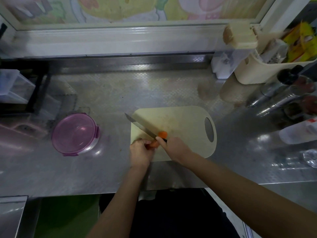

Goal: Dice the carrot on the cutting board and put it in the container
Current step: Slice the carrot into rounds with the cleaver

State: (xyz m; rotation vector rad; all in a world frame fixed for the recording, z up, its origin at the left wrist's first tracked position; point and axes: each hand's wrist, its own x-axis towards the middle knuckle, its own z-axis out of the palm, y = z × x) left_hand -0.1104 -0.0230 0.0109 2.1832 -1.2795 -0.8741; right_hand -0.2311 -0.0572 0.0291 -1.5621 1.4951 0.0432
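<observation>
- Orange shows between the curled fingers of the left hand (139,152), which grips the near end of the carrot (153,144) just below the middle of the frame, probably to pin it against rolling under the blade.
- Beside it, the right hand (173,146) is wrapped round the dark handle of the knife (140,125), with what seems to be the forefinger pushed forward towards the blade for control.
- The blade slants up and to the left, its tip reaching past the board's edge. It crosses the carrot, so orange shows on both sides of the steel. I cannot tell whether the far bit is cut free.
- All of this sits on the near left part of the pale cutting board (180,124), within easy reach of both hands. The board's handle hole points to the right of the frame.
- Well apart, at centre left on the steel counter (120,93), stands the round container (75,133). Its purple lid looks clipped on, so it likely must come off before anything goes in.
- Count: two hands, one knife, one board, one container, one carrot seen as two orange patches. No dice are visible.
</observation>
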